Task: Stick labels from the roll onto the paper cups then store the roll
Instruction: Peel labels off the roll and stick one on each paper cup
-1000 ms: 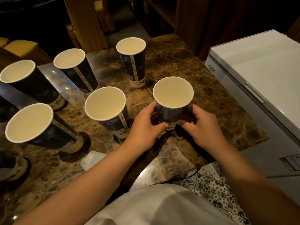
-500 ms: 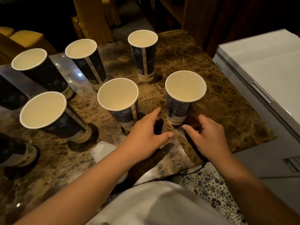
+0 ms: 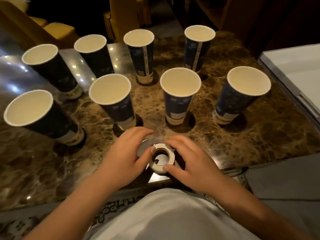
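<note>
Several dark blue paper cups stand upright in two rows on the brown marble table (image 3: 259, 144). The nearest are the middle cup (image 3: 178, 104), the right cup (image 3: 237, 104) and the left-of-middle cup (image 3: 116, 104); the middle cup has a pale rectangle near its base. A white label roll (image 3: 157, 168) with a brown core lies at the table's front edge. My left hand (image 3: 126, 153) touches its left side with the thumb at the core. My right hand (image 3: 188, 158) pinches its right side between thumb and fingers.
A white chest freezer (image 3: 297, 66) stands against the table's right side. Yellow chairs (image 3: 57, 30) sit beyond the far left edge. Patterned floor tiles (image 3: 20, 224) show below the front edge, beside my white shirt.
Both hands let go of the right cup and drew back toward me. They now close around the label roll at the front edge. The view widened, with more cups showing.
</note>
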Demonstrator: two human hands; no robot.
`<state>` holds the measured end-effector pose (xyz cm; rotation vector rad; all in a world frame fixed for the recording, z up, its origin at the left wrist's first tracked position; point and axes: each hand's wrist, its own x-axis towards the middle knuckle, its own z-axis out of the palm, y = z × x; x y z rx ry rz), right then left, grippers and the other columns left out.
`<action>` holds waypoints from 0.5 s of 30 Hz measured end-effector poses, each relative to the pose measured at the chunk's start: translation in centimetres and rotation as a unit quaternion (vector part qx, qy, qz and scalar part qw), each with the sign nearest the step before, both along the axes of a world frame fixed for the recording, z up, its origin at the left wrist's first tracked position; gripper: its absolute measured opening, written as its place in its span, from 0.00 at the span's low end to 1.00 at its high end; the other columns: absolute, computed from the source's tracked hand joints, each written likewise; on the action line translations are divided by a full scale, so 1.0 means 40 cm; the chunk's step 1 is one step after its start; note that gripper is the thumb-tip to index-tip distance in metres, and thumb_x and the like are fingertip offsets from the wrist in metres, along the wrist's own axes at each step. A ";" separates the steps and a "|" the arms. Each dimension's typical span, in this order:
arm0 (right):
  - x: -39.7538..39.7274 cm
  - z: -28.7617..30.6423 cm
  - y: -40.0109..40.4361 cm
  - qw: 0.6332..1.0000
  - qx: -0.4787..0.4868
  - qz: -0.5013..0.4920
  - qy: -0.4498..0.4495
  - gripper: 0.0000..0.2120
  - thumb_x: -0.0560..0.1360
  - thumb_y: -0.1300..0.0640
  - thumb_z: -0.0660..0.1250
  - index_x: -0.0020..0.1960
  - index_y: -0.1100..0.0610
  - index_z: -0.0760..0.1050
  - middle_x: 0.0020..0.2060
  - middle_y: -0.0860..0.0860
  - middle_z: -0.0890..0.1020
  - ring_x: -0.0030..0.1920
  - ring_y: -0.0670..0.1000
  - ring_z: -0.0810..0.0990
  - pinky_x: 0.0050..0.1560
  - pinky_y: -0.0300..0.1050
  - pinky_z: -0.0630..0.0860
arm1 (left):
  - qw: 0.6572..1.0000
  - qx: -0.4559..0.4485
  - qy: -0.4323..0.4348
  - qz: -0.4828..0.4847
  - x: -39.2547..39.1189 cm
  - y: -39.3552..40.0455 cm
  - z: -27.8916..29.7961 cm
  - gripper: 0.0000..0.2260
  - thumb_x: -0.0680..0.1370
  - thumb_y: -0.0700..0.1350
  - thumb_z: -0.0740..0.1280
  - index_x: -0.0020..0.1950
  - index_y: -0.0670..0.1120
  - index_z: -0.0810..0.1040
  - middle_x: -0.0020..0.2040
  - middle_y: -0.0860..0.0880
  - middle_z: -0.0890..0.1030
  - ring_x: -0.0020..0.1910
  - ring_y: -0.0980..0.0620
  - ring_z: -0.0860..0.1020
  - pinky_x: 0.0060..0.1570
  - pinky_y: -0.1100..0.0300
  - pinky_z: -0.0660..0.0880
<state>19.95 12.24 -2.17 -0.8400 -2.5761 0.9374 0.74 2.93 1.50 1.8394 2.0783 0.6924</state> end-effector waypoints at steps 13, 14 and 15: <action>-0.076 0.026 -0.081 0.997 -0.021 -0.044 -0.065 0.33 0.71 0.48 0.71 0.72 0.46 0.62 0.66 0.41 0.70 0.66 0.42 0.67 0.64 0.37 0.66 | 0.995 -0.074 -0.050 0.045 -0.087 -0.097 -0.060 0.17 0.78 0.43 0.68 0.65 0.53 0.70 0.56 0.58 0.73 0.55 0.59 0.74 0.50 0.70 0.69; -0.078 0.028 -0.082 0.996 -0.028 -0.040 -0.073 0.34 0.71 0.49 0.72 0.72 0.45 0.61 0.65 0.40 0.70 0.67 0.41 0.67 0.63 0.36 0.64 | 0.993 -0.074 -0.077 0.054 -0.092 -0.100 -0.060 0.22 0.78 0.42 0.68 0.70 0.54 0.67 0.57 0.59 0.72 0.56 0.61 0.72 0.50 0.74 0.67; -0.079 0.031 -0.080 0.996 -0.031 -0.034 -0.081 0.34 0.70 0.50 0.71 0.72 0.45 0.60 0.64 0.40 0.69 0.67 0.41 0.66 0.62 0.35 0.63 | 0.990 -0.076 -0.101 0.061 -0.097 -0.102 -0.061 0.26 0.78 0.40 0.67 0.73 0.55 0.65 0.58 0.60 0.72 0.56 0.63 0.71 0.49 0.76 0.66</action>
